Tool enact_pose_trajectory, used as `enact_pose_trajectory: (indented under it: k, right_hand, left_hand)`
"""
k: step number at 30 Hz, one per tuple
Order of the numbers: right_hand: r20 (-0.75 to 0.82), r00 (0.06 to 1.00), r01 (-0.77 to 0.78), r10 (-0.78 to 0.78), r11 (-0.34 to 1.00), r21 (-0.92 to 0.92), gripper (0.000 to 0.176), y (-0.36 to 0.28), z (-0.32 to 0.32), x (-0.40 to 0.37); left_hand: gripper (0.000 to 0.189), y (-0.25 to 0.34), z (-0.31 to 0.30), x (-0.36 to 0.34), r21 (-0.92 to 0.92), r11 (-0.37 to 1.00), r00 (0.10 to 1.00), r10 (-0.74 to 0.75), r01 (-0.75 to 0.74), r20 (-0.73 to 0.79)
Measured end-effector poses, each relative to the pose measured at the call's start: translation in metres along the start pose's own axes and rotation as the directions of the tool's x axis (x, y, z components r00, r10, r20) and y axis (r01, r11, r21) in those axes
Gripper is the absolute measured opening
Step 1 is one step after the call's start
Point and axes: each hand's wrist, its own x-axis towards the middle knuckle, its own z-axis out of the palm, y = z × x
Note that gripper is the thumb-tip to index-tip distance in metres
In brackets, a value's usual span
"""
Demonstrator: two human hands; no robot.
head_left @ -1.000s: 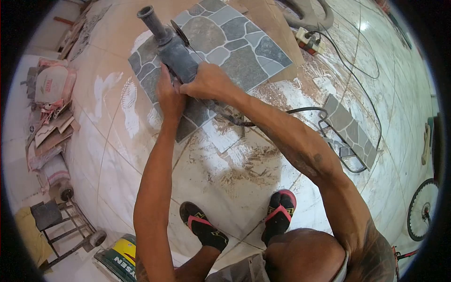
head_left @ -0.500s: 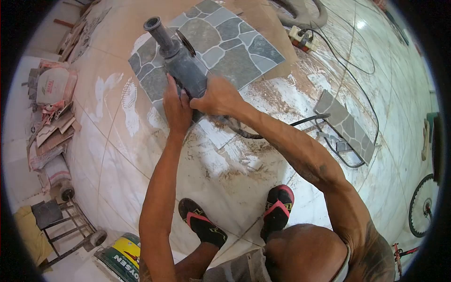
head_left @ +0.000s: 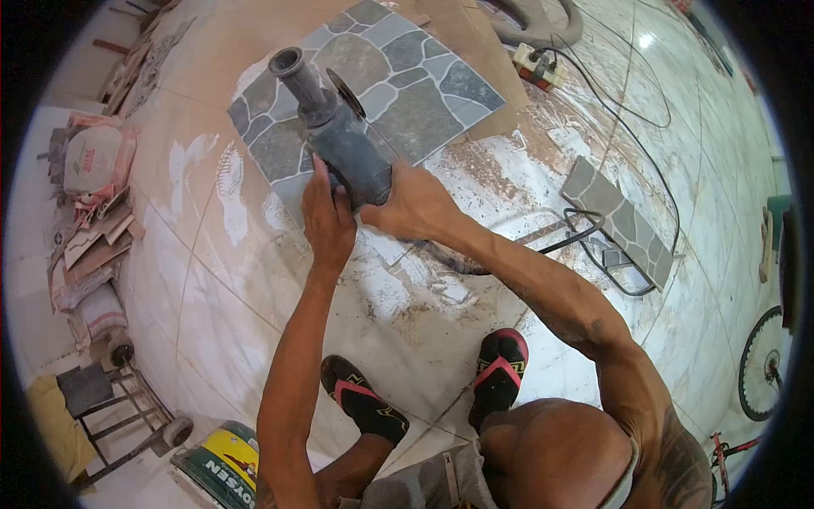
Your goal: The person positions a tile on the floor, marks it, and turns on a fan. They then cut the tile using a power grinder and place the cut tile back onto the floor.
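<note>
A grey angle grinder [head_left: 335, 131] with a side handle and a dark disc is held above a stone-pattern floor tile [head_left: 398, 76] lying on the dusty floor. My left hand [head_left: 326, 216] grips the grinder's body from the left. My right hand [head_left: 415, 208] wraps the rear of the grinder from the right. A black power cord [head_left: 585, 225] trails from the tool to the right. My feet in black and red sandals [head_left: 500, 373] stand on the floor below.
A cut strip of the same tile [head_left: 623, 222] lies at the right among cord loops. A power strip [head_left: 536, 66] sits at the top. Cement bags and scraps [head_left: 89, 195] pile at the left. A paint bucket [head_left: 216, 467], a metal stand [head_left: 110, 407] and a bicycle wheel [head_left: 763, 365] stand near the edges.
Both hands have pulled the grinder back toward me and slightly right, so the disc now sits nearer the tile's near edge. The view shifted a little.
</note>
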Motion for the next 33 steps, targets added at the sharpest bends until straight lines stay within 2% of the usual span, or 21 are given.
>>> enact_pose_trajectory:
  k: [3, 6, 9, 12, 15, 18, 21, 24, 27, 30, 33]
  right_hand:
    - [-0.052, 0.999, 0.009, -0.009, 1.0, 0.007, 0.059, 0.004, 0.005, 0.0]
    - [-0.005, 1.0, -0.006, 0.006, 1.0, 0.024, 0.06, -0.005, -0.002, 0.005]
    - [-0.086, 0.993, 0.078, -0.075, 0.997, 0.027, 0.058, 0.002, 0.011, 0.026]
    - [-0.096, 0.986, 0.14, -0.133, 0.987, 0.077, 0.055, -0.002, 0.011, 0.045]
    - [-0.105, 0.991, 0.091, -0.088, 0.995, 0.029, 0.053, -0.016, 0.007, 0.061]
    - [-0.12, 0.991, 0.075, -0.066, 0.995, 0.073, 0.053, -0.024, 0.008, 0.081]
    - [-0.133, 0.976, 0.18, -0.173, 0.983, 0.046, 0.064, -0.02, 0.013, 0.103]
    - [-0.13, 0.976, 0.182, -0.177, 0.983, 0.028, 0.066, -0.018, 0.019, 0.122]
    - [-0.16, 0.97, 0.181, -0.181, 0.983, -0.012, 0.068, -0.018, 0.021, 0.125]
    - [-0.079, 0.989, 0.128, -0.127, 0.992, 0.008, 0.069, -0.022, 0.014, 0.116]
    - [-0.16, 0.976, 0.152, -0.15, 0.988, 0.005, 0.07, -0.021, 0.015, 0.102]
  left_hand:
    - [0.054, 0.002, 0.001, -0.001, 0.051, 0.997, 0.997, 0.06, -0.057, -0.05]
    - [0.054, 0.0, 0.003, 0.007, -0.017, 1.0, 0.999, 0.019, -0.02, -0.05]
    - [0.055, -0.009, 0.005, 0.02, -0.099, 0.99, 0.992, 0.094, -0.102, -0.08]
    - [0.056, -0.018, 0.006, 0.035, -0.092, 0.995, 0.998, 0.025, -0.031, -0.064]
    - [0.057, -0.029, 0.007, 0.051, -0.092, 0.996, 0.999, -0.018, 0.014, -0.046]
    - [0.058, -0.035, 0.006, 0.064, -0.062, 0.997, 0.995, 0.033, -0.039, -0.092]
    - [0.06, -0.052, 0.014, 0.074, 0.055, 0.994, 0.983, 0.1, -0.093, -0.153]
    - [0.061, -0.062, 0.017, 0.079, 0.077, 0.996, 0.988, 0.062, -0.052, -0.14]
    - [0.06, -0.063, 0.016, 0.083, 0.031, 0.998, 0.987, 0.066, -0.062, -0.147]
    - [0.059, -0.058, 0.015, 0.081, 0.073, 0.997, 0.989, 0.033, -0.023, -0.141]
    - [0.059, -0.053, 0.012, 0.077, 0.012, 1.0, 0.993, 0.029, -0.028, -0.114]
